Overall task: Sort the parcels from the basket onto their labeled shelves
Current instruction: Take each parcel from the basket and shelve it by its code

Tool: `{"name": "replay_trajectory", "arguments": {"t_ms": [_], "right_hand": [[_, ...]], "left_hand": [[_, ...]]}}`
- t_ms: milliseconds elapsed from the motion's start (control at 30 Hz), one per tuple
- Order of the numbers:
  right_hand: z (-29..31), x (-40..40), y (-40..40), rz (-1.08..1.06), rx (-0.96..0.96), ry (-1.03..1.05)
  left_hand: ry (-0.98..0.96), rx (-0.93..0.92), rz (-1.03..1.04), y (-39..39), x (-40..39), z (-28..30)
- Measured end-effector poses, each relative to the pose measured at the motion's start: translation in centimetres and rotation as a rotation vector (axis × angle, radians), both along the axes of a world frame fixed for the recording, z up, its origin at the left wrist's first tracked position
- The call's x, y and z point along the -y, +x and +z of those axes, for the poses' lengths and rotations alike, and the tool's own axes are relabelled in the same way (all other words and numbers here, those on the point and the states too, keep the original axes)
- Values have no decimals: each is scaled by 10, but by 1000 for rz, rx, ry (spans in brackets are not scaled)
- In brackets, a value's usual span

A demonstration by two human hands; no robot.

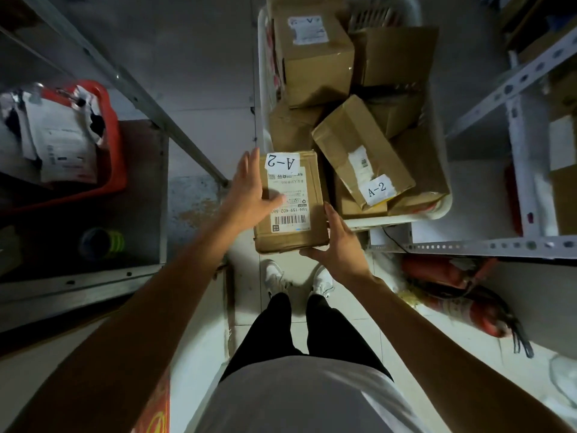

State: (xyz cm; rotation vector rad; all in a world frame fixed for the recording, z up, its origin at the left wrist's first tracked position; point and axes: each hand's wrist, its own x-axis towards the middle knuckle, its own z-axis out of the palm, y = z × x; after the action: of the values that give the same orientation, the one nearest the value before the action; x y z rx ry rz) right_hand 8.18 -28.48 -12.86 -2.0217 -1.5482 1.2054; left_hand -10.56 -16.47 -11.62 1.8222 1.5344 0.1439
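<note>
white basket (261, 89) on tiled floor (199, 126) holds piled cardboard parcels (315, 57); fire extinguishers (452, 295) lie nearby.

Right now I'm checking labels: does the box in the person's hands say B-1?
No, the white label on the box between the left hand and right hand reads A-2.

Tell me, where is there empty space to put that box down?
The left shelf board is bare between the red bin and the tape rolls. The floor tiles before the white shoes are open too. The white basket is crowded with parcels, and fire extinguishers fill the right floor.
</note>
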Motion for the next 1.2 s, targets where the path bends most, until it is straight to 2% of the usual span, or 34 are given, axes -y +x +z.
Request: {"name": "replay_trajectory", "arguments": {"t_ms": [67,133,233,400,533,667,733,833,900,1000,1100,1200], "right_hand": [[0,-6,7,9,2,-17],[0,-11,15,7,4,-20],[-5,-15,28,-74,-26,11],[-12,-20,31,-400,-137,-30],[-5,-31,11,-326,-249,-36],[-2,-47,10,-232,-251,-19],[-2,-56,7,-289,-235,-18],[1,-70,-4,-419,-164,-62],[1,-74,-11,-471,-154,-59],[-2,-68,-24,-398,-169,-39],[-3,-49,-37,-225,-191,-41],[-5,-33,-33,-158,-276,-36]], "left_hand": [[2,-112,-119,5,-30,3],[3,-125,-151,9,-47,8],[48,-126,-70,2,-45,7],[41,-76,194,-20,-3,-17],[-8,-19,197,-23,16,-20],[-14,64,257,-34,15,-20],[-9,65,301,-36,15,-17],[-123,149,349,-38,18,-16],[-147,120,327,-38,24,-13],[-129,138,267,-31,38,-12],[-106,276,280,-23,55,-14],[-119,406,288,-17,66,-15]]}}
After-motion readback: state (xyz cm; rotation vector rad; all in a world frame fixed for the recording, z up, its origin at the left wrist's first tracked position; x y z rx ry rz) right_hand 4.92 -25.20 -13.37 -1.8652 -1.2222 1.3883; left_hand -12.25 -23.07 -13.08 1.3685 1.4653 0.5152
